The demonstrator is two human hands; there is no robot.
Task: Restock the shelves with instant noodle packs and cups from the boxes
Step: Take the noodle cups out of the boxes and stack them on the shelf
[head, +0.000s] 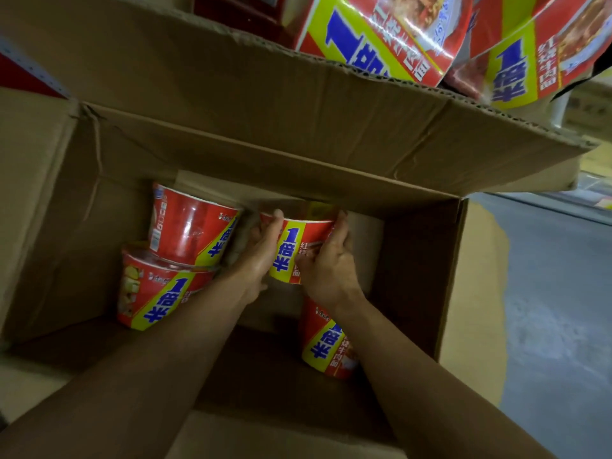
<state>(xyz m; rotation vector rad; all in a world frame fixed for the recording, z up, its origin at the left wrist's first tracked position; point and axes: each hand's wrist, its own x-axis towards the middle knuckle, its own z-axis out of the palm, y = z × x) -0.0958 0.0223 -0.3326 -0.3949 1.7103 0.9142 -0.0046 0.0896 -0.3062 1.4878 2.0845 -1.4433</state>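
Deep inside an open cardboard box (pixel 414 276), both my hands hold one red and yellow instant noodle cup (pixel 291 250). My left hand (pixel 261 253) grips its left side and my right hand (pixel 331 263) grips its right side, fingers curled over the rim. Two more cups are stacked at the left of the box, an upper cup (pixel 192 226) and a lower cup (pixel 159 289). Another cup (pixel 328 346) lies below my right wrist. Noodle cups of the same kind (pixel 381 38) stand on the shelf above the box.
The box's far flap (pixel 265 104) leans up against the shelf front. A near flap (pixel 265 435) lies under my forearms. Grey floor (pixel 556 309) runs along the right, with a yellowish strip beside the box.
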